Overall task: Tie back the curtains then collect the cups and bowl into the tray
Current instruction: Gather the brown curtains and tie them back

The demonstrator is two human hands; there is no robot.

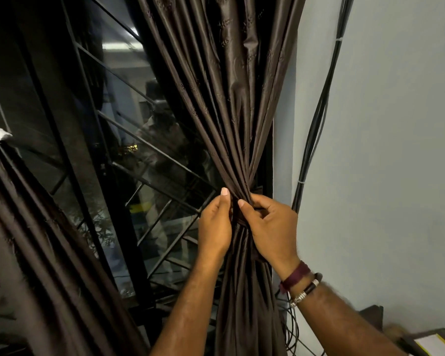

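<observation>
both hands, left hand [214, 225] and right hand [271, 228], pinch the gathered dark brown satin curtain [238, 140] at its waist beside the pale wall [385, 150], where slippery folds could spill if the grip loosens, before a barred window [129, 155]; no worktop shows.

Count: 2 curtains, right curtain [231, 104] and left curtain [34, 227]; 2 hands, left hand [214, 224], right hand [272, 227]; wall cables [319, 119], maybe 3, blurred.
</observation>
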